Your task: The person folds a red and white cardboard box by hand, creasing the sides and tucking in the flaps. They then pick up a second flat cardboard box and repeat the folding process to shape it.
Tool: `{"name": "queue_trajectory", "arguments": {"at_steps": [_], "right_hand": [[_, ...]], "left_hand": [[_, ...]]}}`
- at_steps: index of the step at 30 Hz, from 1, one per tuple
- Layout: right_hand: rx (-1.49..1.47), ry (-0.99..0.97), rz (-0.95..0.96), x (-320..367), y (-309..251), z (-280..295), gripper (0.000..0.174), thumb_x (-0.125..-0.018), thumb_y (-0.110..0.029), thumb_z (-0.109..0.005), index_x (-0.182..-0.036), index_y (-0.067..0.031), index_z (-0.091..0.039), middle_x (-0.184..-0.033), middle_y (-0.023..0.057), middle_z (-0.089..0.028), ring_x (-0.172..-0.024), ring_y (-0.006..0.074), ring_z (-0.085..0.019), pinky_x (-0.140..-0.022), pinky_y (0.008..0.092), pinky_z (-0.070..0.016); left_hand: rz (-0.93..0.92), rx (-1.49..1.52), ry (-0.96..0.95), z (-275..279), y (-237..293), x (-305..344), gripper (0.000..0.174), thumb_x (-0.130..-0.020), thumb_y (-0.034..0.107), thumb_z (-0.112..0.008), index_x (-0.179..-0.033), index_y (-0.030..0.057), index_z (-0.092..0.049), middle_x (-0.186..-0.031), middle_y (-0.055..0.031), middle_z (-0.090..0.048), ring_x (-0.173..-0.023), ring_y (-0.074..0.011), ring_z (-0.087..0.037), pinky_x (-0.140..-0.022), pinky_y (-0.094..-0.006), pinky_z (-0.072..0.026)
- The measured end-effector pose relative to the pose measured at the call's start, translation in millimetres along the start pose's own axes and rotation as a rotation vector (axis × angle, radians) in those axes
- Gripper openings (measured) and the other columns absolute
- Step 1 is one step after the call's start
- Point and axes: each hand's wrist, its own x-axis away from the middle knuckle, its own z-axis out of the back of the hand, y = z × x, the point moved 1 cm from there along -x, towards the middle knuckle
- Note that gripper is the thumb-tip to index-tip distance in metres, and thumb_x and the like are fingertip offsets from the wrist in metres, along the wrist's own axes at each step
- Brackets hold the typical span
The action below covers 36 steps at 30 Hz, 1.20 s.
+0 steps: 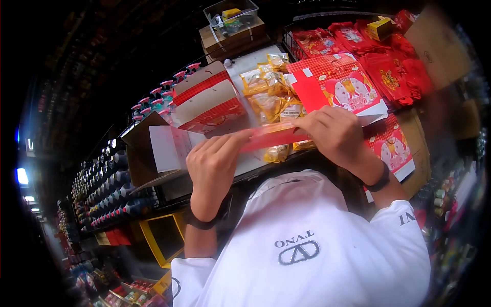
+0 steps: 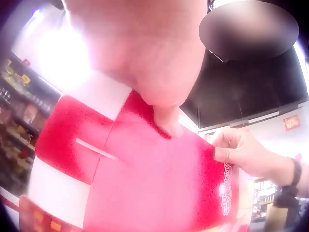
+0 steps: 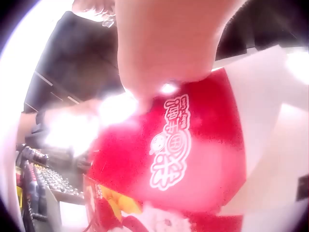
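Note:
Both hands hold a red cardboard gift box between them, blurred in the head view. My left hand pinches its left end, and my right hand grips the right end. In the left wrist view the card's red panel carries a slot and white flaps at one side, with the left thumb over its upper edge. White lettering shows on the red panel in the right wrist view. Just beyond the card lie yellow-and-clear wrapped packets. A stack of flat red printed boxes lies beyond the right hand.
Red-checked cartons stand upright at the left of the table, by an open brown carton. Red bags fill a wire basket at the back right. Rows of bottles line the left. A clear plastic bin sits at the back.

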Motion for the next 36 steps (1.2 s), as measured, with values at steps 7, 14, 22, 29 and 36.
{"name": "queue_trajectory", "arguments": {"at_steps": [7, 14, 22, 29, 36], "right_hand": [[0.052, -0.04, -0.074, 16, 30, 16, 0.02, -0.082, -0.006, -0.071, -0.102, -0.0084, -0.074, -0.082, 0.0074, -0.073, -0.075, 0.0238, -0.07, -0.068, 0.0367, -0.0557], [0.119, 0.004, -0.058, 20, 30, 26, 0.022, -0.078, -0.001, -0.07, -0.099, -0.0077, -0.075, -0.08, 0.0063, -0.071, -0.07, 0.0232, -0.068, -0.062, 0.037, -0.0521], [0.203, 0.056, -0.015, 28, 29, 26, 0.028, -0.076, 0.0, -0.07, -0.101, -0.0086, -0.076, -0.079, 0.0041, -0.07, -0.068, 0.0206, -0.066, -0.058, 0.0348, -0.049], [0.102, 0.03, -0.017, 28, 33, 30, 0.031, -0.077, 0.001, -0.073, -0.106, -0.0073, -0.077, -0.085, 0.0069, -0.073, -0.075, 0.0236, -0.07, -0.066, 0.0371, -0.0534], [0.076, -0.027, -0.079, 30, 49, 32, 0.03, -0.078, -0.001, -0.076, -0.107, -0.0061, -0.076, -0.088, 0.0092, -0.075, -0.079, 0.025, -0.071, -0.074, 0.0384, -0.0553]], "left_hand": [[0.011, -0.028, -0.012, 0, -9, 6, 0.033, -0.084, -0.001, -0.075, -0.112, 0.0148, -0.08, -0.092, -0.0087, -0.078, -0.081, -0.0243, -0.074, -0.07, -0.0331, -0.0544], [0.152, 0.055, -0.009, 4, -13, 7, 0.031, -0.085, -0.008, -0.071, -0.11, 0.0089, -0.079, -0.094, -0.0123, -0.077, -0.084, -0.0273, -0.075, -0.075, -0.0328, -0.0576], [0.212, 0.15, 0.063, -3, -11, 11, 0.028, -0.089, -0.012, -0.067, -0.108, 0.0038, -0.079, -0.094, -0.0134, -0.078, -0.084, -0.0245, -0.076, -0.075, -0.0309, -0.0582], [0.28, 0.338, 0.072, 1, -24, 16, 0.025, -0.089, -0.008, -0.071, -0.109, 0.0039, -0.078, -0.094, -0.0141, -0.076, -0.084, -0.0254, -0.075, -0.074, -0.0327, -0.0574], [0.268, 0.206, 0.152, 2, -33, 29, 0.024, -0.09, -0.01, -0.069, -0.108, 0.0027, -0.078, -0.093, -0.0139, -0.076, -0.084, -0.0251, -0.075, -0.073, -0.0313, -0.0582]]}}
